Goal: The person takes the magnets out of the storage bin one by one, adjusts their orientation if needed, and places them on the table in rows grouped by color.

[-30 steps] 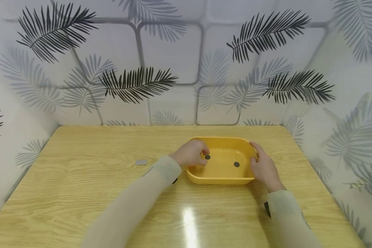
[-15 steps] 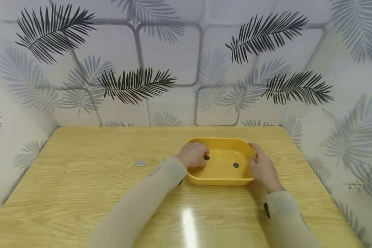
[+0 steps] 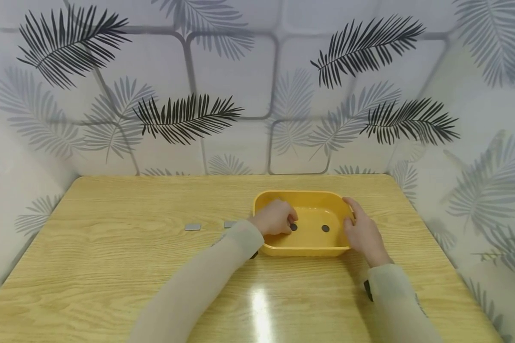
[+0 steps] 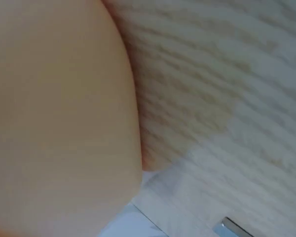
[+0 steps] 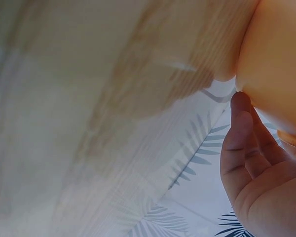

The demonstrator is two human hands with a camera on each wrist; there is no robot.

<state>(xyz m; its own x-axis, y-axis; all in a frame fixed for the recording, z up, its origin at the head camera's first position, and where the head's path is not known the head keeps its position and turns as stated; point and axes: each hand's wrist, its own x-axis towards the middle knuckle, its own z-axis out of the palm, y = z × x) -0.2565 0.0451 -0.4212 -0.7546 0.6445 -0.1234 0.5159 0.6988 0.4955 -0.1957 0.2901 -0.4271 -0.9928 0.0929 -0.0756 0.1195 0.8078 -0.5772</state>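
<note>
A yellow plastic tub (image 3: 309, 250) stands on the table, right of centre. My left hand (image 3: 276, 218) reaches inside over its left rim, with curled fingers and thumb pinching a small dark round disc (image 3: 293, 227). A second dark disc (image 3: 325, 228) lies on the tub floor. My right hand (image 3: 365, 236) grips the tub's right end. The right wrist view shows that hand's fingers (image 5: 240, 106) against the outer wall (image 5: 271, 64). Only the tub's outside (image 4: 64, 118) fills the left wrist view; the left hand is hidden there.
Two flat grey rectangular pieces lie left of the tub: one (image 3: 192, 227) farther out, the other (image 3: 229, 224) partly covered by the left sleeve. The wood-grain table (image 3: 111, 267) meets a leaf-patterned wall covering (image 3: 240, 138) behind and at the sides.
My left hand has moved right and deeper into the tub. The disc at its fingers has shifted right and nearer to me. The sleeve uncovers a second grey piece. The right hand stays put.
</note>
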